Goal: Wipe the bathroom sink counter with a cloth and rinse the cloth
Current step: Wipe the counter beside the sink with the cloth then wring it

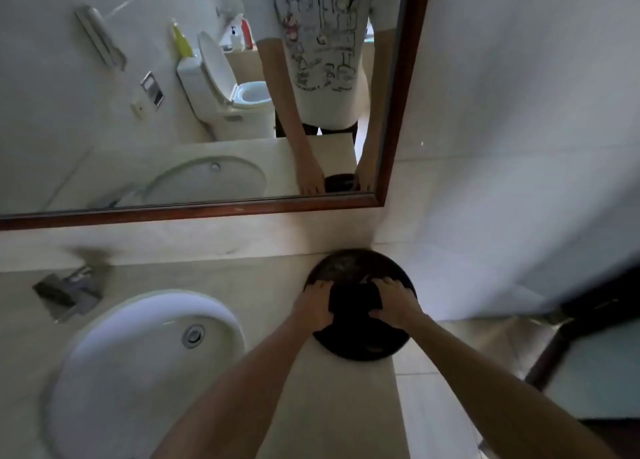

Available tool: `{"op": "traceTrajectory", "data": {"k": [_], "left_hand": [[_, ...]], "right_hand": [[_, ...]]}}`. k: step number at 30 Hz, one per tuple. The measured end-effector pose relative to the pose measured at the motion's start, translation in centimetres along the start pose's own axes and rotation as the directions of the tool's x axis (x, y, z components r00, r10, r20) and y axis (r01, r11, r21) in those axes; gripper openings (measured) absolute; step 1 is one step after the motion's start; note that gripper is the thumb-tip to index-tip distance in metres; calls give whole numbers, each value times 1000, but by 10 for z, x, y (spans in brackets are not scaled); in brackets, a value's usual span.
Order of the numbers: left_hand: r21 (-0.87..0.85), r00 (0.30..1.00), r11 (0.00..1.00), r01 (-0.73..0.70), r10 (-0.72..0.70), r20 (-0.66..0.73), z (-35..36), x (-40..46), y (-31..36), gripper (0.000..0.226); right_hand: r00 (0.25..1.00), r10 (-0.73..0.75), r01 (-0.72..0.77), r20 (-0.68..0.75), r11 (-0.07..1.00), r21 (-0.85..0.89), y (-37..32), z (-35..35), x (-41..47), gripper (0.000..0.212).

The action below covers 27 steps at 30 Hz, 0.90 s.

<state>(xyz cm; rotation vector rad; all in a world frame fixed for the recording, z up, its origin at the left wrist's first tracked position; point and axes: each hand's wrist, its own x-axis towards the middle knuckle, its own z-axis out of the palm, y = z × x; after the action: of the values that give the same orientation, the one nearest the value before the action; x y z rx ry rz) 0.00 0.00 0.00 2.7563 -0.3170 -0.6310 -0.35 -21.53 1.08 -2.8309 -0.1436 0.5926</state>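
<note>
**Both hands on dark round basin**

Here, left hand (313,308) and right hand (394,304) grip a black round basin (358,340) at the counter's (263,285) right end, rim overhanging. It has no long axis. White sink (104,354) lies left, below the faucet (67,294).

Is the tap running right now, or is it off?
Off, as far as shows: no stream falls from the faucet, and the sink basin looks dry, drain uncovered.

White printed T-shirt (322,46) in mirror reflection bore black lettering at top, mirrored and cut off; unreadable. No other legible text.
</note>
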Motion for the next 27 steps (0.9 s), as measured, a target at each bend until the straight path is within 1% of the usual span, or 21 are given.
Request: {"op": "traceTrajectory", "data": {"k": [1, 2, 4, 5, 6, 8, 9, 11, 13, 15, 16, 17, 19, 20, 21, 22, 24, 25, 26, 27], "left_hand": [[25, 1000, 1000, -3, 3, -3, 2, 2, 0, 79], [51, 1000, 999, 15, -14, -21, -1, 0, 2, 79], [99, 997, 995, 33, -26, -71, 0, -3, 5, 69], [93, 996, 995, 29, -20, -89, 2, -4, 7, 63], [52, 996, 998, 24, -19, -92, 4, -7, 10, 59], [-117, 998, 993, 6, -13, -60, 6, -14, 10, 52], [-215, 999, 977, 4, -13, -41, 8, -18, 9, 47], [-362, 999, 931, 39, -47, -13, 8, -28, 9, 38], [-467, 998, 882, 57, -69, -8, 2, -38, 14, 33], [-503, 999, 864, 18, -40, -32, -14, -50, 25, 33], [-500, 999, 866, -8, -18, -47, -25, -55, 31, 33], [-485, 998, 874, -42, 18, -55, -36, -62, 36, 32], [-394, 991, 910, -131, 109, -77, -59, -75, 45, 32], [-328, 983, 928, -178, 158, -88, -69, -81, 49, 32], [-255, 974, 941, -223, 204, -99, -79, -87, 53, 31], [-188, 964, 947, -261, 244, -109, -89, -93, 56, 31], [-108, 950, 946, -304, 292, -113, -104, -104, 61, 30], [-98, 946, 943, -318, 307, -108, -110, -110, 63, 29], [-99, 941, 937, -334, 324, -102, -116, -115, 64, 28], [-105, 934, 930, -353, 343, -99, -122, -120, 65, 28]], "right_hand": [[999, 0, 2, 35, 999, -42, 1, 1, 2, 84], [999, 13, -9, 41, 996, -88, -1, 2, 1, 83], [999, 41, -39, 13, 992, -120, -1, 8, -1, 75], [999, 34, -36, -21, 992, -117, -1, 13, -1, 70], [998, 11, -18, -63, 994, -111, -1, 17, -4, 65], [990, -63, 50, -126, 993, -104, 2, 18, -8, 54], [987, -90, 80, -134, 994, -78, 3, 17, -11, 47], [985, -116, 119, -131, 993, 21, 4, 11, -20, 36], [986, -115, 132, -121, 981, 145, 7, 8, -31, 39], [989, -96, 126, -113, 949, 289, 12, 3, -42, 47], [991, -90, 121, -99, 920, 373, 14, -1, -49, 57], [993, -96, 118, -71, 876, 467, 17, -6, -55, 72], [988, -151, 142, -34, 794, 592, 19, -22, -70, 117], [981, -190, 165, -25, 770, 616, 17, -31, -77, 132], [970, -241, 195, -18, 739, 645, 13, -40, -84, 134], [958, -288, 210, -2, 694, 689, 8, -48, -91, 126], [937, -348, 205, 23, 606, 769, -9, -62, -104, 96], [932, -363, 210, 20, 582, 786, -18, -64, -109, 81], [925, -381, 229, 11, 578, 784, -28, -65, -114, 69], [918, -396, 248, 9, 593, 766, -36, -64, -119, 62]]}}
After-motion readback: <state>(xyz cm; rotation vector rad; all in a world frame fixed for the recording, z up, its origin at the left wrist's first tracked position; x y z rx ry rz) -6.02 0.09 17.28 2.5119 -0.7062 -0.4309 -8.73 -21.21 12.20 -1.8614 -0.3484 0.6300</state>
